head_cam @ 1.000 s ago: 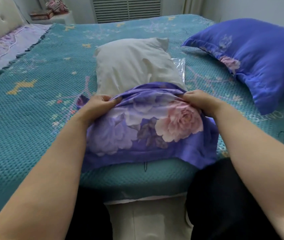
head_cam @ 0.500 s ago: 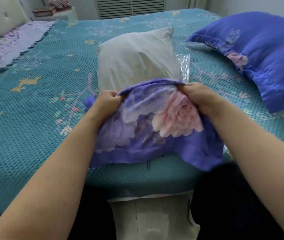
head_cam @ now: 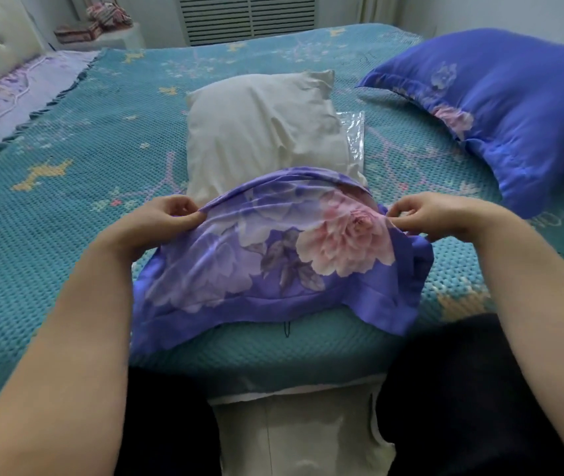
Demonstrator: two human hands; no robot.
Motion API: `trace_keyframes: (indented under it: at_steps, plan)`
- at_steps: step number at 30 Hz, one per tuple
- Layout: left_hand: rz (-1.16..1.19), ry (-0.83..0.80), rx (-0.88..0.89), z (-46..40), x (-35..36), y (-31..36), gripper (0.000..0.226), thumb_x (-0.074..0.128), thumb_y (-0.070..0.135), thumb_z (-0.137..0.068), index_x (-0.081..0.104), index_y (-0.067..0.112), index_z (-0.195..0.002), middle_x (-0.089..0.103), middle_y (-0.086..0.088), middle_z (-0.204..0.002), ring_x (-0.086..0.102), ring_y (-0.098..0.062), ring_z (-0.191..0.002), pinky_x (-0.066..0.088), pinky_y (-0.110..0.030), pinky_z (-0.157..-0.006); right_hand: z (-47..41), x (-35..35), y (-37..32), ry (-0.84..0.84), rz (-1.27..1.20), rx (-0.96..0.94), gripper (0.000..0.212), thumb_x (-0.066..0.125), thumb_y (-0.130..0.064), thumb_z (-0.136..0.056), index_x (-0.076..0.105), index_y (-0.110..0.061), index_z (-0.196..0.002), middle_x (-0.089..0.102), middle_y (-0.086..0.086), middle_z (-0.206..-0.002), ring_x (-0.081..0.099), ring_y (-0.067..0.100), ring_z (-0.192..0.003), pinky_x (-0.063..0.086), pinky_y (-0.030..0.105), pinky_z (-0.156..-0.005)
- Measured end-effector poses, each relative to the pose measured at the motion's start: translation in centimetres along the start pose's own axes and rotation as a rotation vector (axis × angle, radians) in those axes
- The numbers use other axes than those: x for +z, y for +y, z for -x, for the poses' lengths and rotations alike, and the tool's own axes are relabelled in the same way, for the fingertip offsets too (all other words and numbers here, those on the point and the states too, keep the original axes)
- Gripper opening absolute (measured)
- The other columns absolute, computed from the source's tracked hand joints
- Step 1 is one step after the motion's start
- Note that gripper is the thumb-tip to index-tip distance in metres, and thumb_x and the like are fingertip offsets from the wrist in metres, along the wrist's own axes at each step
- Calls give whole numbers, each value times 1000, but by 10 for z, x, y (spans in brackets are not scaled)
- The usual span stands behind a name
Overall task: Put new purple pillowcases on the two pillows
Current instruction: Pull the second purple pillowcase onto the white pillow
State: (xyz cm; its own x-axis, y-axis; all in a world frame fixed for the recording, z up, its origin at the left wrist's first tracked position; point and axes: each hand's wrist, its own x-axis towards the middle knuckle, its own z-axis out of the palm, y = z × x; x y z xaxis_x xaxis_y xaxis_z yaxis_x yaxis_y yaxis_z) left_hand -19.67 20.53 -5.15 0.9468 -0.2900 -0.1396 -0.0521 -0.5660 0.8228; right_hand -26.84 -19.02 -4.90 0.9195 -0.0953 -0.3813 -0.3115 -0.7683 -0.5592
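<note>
Seen from above, two bare forearms reach forward over the near edge of a bed (head_cam: 67, 139) covered in a teal knitted spread. Between the hands lies a purple pillowcase (head_cam: 273, 262) printed with large pink and lilac flowers, its closed end hanging slightly over the bed edge toward the person. The left hand (head_cam: 157, 221) pinches the open hem at its left side, thumb and fingers curled on the cloth. The right hand (head_cam: 428, 214) has its fingers curled at the hem's right corner; whether it grips the cloth cannot be told. The hands are apart, holding the opening wide. A bare white pillow (head_cam: 263, 132) lies just beyond, its near end inside the opening. A clear plastic bag (head_cam: 354, 135) peeks from under the pillow's right side. Farther right, well apart, rests a second pillow (head_cam: 514, 108), already in a purple case.
</note>
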Motion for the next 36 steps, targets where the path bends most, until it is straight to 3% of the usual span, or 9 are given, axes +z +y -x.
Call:
trace_keyframes:
  at_steps: [7,13,15,18,22,26,30,33,36]
  plan:
    - [-65,450,116,-16,32,4,23,48,17,-97,50,19,-74,51,-1,-66,44,-17,-67,30,-27,-56,-1,42,-39,860,-407,-402,16,55,-20,-90,64,-13,-80,63,14,-72,53,25,-67,39,34,-63]
    - [175,419,136,-29,27,-11,30,45,13,-98,44,22,-69,43,-1,-64,39,-7,-56,35,-30,-62,11,45,-71,-25,-1233,-397,29,43,-1,-89,69,-10,-79,69,7,-73,66,17,-66,55,28,-62]
    - [251,319,171,-22,23,-7,30,44,12,-99,49,20,-70,45,1,-64,39,-1,-53,35,-21,-57,10,30,-60,-291,-1086,-323,31,45,-5,-78,76,-6,-75,73,8,-76,70,18,-69,58,28,-64]
    - [337,175,146,-15,27,-6,35,49,22,-98,66,16,-68,60,8,-61,49,0,-54,41,-18,-53,-5,17,-41,-60,-657,-194,34,49,-31,-94,73,-7,-94,72,3,-91,67,15,-83,51,24,-84]
    - [201,-79,12,-5,21,-9,60,68,72,-60,69,15,-79,65,-5,-76,56,-13,-66,45,-26,-59,-13,13,-29,20,-476,-207,95,53,-86,-58,65,-12,-116,67,7,-116,61,19,-109,45,31,-96]
    - [89,61,90,-6,12,-12,34,67,47,-72,61,13,-76,57,-12,-74,47,-17,-70,34,-31,-59,-1,19,-32,236,-130,-424,48,79,-47,-69,58,-20,-103,59,0,-103,58,16,-94,43,23,-80]
    - [-141,379,232,-15,33,3,21,54,21,-93,51,9,-76,40,0,-58,33,-11,-54,29,-25,-52,17,41,-63,640,141,-615,56,64,-49,-81,55,-13,-123,55,11,-119,53,29,-111,42,37,-96]
    - [0,258,186,-18,48,7,31,50,28,-92,57,0,-81,50,-6,-65,43,-13,-61,34,-29,-57,14,60,-86,511,366,-488,42,56,-49,-88,59,-12,-108,62,16,-109,58,32,-102,43,38,-83]
    - [248,58,80,-15,47,6,35,54,33,-93,61,3,-75,56,-3,-65,50,-12,-61,39,-26,-55,3,59,-85,187,-5,-492,25,56,-33,-93,60,-16,-75,61,5,-72,54,21,-69,38,30,-64]
